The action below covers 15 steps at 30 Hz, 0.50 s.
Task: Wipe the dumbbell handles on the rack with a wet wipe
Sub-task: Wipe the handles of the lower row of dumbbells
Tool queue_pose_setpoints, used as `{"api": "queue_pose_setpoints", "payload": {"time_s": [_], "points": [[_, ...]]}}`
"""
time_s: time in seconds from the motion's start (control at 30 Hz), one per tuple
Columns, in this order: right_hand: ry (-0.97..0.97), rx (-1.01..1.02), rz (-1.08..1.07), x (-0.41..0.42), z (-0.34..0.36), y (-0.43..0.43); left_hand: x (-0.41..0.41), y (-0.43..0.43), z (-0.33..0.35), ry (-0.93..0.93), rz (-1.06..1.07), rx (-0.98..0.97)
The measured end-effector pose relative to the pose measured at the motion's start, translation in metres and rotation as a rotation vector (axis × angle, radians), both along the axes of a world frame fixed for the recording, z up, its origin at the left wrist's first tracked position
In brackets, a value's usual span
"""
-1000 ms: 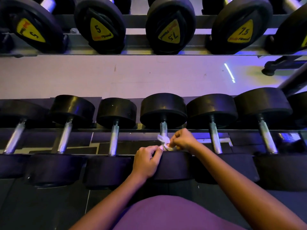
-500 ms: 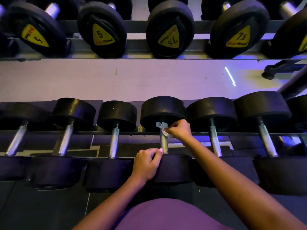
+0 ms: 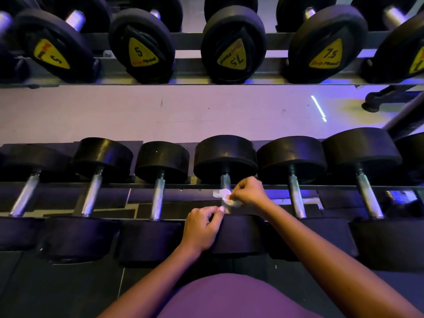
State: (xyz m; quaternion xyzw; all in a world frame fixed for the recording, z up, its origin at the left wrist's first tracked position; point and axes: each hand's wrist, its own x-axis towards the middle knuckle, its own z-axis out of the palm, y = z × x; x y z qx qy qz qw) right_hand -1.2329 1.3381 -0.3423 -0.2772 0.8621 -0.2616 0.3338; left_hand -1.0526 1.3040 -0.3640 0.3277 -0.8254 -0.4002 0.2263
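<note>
upper shelf (image 3: 188, 73) holds black dbs end-on, each w/ a yellow triangle sticker. first label (image 3: 51, 55) reads "5", turned sideways. second label (image 3: 142, 53) reads "5", upright. third label (image 3: 232, 55) reads "7.5", upside down. fourth label (image 3: 328, 56) reads "7.5", upright. a fifth at the rt edge is cut off, unreadable. red brand wording by each number is too blurred to make out.

lower rack (image 3: 137, 185) holds a row of dbs lying front to back, black heads at each end, knurled chrome grips btwn.

task db is 4th from the lft in that row: far head (image 3: 226, 154), near head (image 3: 243, 235), handle (image 3: 225, 181) btwn them. the white wet wipe (image 3: 222, 193) is bunched round the handle about mid-length, touching it.

right hand (image 3: 249, 191) is clamped on the wipe, fingers curled, pinching it from the rt side. left hand (image 3: 203, 223) sits at the lft top corner of the near head, fingers curled in, one fingertip (image 3: 221, 210) just beside the handle's base. can't tell if it really grips the head or only rests there.

pale floor (image 3: 183, 111) shows btwn the two tiers. purple garment (image 3: 229, 294) fills the bottom edge.
</note>
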Motion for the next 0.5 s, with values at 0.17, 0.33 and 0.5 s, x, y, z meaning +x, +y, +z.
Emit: {"api": "queue_pose_setpoints", "payload": {"time_s": [0.17,0.33,0.5], "points": [[0.077,-0.087,-0.044,-0.002,0.008,-0.016,0.0,0.001,0.0,0.009,-0.011,0.011],[0.086,0.039,0.066,0.007,0.003,-0.004,-0.001,0.001,0.004,0.009,0.002,-0.018],[-0.003,0.104,0.139,0.009,-0.003,0.01,-0.001,0.001,0.003,0.007,0.009,-0.024]]}}
